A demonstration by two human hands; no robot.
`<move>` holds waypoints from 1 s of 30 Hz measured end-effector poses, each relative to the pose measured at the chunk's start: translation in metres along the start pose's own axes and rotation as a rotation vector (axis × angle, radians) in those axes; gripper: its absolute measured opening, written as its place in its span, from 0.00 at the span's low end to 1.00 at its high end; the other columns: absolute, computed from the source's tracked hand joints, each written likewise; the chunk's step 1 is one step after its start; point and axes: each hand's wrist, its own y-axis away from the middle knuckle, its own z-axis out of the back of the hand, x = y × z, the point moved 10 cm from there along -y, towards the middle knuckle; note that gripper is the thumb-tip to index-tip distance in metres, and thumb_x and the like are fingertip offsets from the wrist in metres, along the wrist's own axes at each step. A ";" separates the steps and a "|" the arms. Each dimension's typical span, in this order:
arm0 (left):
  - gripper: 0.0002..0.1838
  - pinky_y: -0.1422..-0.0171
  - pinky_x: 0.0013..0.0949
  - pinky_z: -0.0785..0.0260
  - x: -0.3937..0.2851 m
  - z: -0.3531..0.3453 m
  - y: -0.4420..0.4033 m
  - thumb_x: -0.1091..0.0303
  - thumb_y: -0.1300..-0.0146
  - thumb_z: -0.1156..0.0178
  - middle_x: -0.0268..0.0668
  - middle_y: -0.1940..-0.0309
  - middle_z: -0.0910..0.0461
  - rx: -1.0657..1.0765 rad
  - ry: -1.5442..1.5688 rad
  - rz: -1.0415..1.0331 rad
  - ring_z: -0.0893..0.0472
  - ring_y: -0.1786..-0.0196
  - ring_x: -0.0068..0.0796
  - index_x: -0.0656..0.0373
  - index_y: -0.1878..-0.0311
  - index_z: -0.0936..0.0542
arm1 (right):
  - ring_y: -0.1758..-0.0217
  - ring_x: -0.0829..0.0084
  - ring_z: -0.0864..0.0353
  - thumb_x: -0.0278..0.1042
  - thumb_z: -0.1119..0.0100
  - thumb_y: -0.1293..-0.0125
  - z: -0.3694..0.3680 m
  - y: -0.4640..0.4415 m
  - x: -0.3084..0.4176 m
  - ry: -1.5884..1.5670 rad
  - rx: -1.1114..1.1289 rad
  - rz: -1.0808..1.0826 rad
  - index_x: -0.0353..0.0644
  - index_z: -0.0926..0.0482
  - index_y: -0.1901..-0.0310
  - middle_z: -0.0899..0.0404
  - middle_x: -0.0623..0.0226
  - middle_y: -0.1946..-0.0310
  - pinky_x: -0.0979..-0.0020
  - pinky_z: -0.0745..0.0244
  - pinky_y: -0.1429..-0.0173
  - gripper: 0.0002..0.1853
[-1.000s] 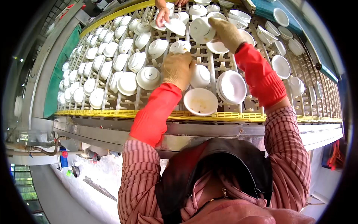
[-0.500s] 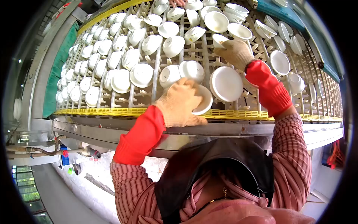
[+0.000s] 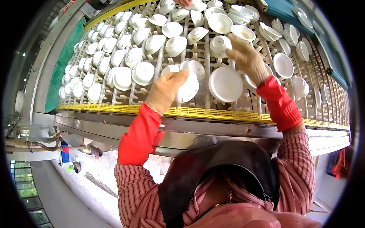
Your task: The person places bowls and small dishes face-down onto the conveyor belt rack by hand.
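Note:
My left hand (image 3: 163,91), in a tan knitted glove, grips a white bowl (image 3: 187,92) that is tilted on its side just above the rack's near edge. Behind it stand two more white bowls, one of them an upturned bowl (image 3: 195,69). My right hand (image 3: 247,59), gloved alike, has its thumb side against the right edge of an upturned white bowl (image 3: 219,46). Its fingers are stretched towards an upward-facing bowl (image 3: 243,33) with a brownish inside. Between my hands lies a wide white dish (image 3: 226,84).
Many white bowls stand in rows on the pegged conveyor rack (image 3: 262,108), edged by a yellow strip (image 3: 159,110). A steel ledge (image 3: 213,131) runs along my side. Another person's hand (image 3: 184,3) shows at the far edge. Teal panels (image 3: 292,17) border the right.
The bowl in my left hand has been lifted and turned. The bowl by my right hand, tilted before, now sits base up. My right fingers have moved slightly right and up.

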 end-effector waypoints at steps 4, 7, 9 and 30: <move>0.34 0.39 0.30 0.20 -0.008 0.005 -0.008 0.40 0.22 0.30 0.40 0.46 0.09 -0.147 -0.012 -0.208 0.13 0.45 0.26 0.67 0.35 0.12 | 0.43 0.56 0.06 0.50 0.17 0.35 -0.040 0.069 0.086 0.534 0.309 0.575 0.41 0.18 0.29 0.08 0.53 0.45 0.59 0.11 0.32 0.37; 0.23 0.29 0.32 0.21 -0.002 0.003 -0.018 0.59 0.12 0.40 0.47 0.35 0.12 -0.162 -0.028 -0.140 0.13 0.33 0.33 0.64 0.26 0.17 | 0.39 0.53 0.12 0.52 0.23 0.35 -0.056 0.082 0.045 0.668 0.467 0.386 0.43 0.17 0.32 0.12 0.57 0.52 0.54 0.15 0.32 0.34; 0.23 0.27 0.34 0.22 -0.010 0.000 -0.036 0.60 0.13 0.39 0.48 0.34 0.12 -0.116 -0.217 -0.274 0.13 0.32 0.36 0.63 0.24 0.19 | 0.37 0.55 0.13 0.53 0.26 0.33 -0.058 0.089 0.049 0.639 0.389 0.546 0.44 0.16 0.33 0.12 0.57 0.51 0.55 0.15 0.33 0.31; 0.27 0.55 0.50 0.20 -0.104 -0.094 -0.165 0.37 0.31 0.28 0.44 0.64 0.11 -0.481 -1.371 -0.870 0.13 0.59 0.50 0.56 0.51 0.13 | 0.36 0.46 0.09 0.24 0.33 0.25 0.082 0.034 -0.064 -0.258 -0.059 -0.184 0.44 0.21 0.25 0.13 0.44 0.36 0.55 0.10 0.37 0.27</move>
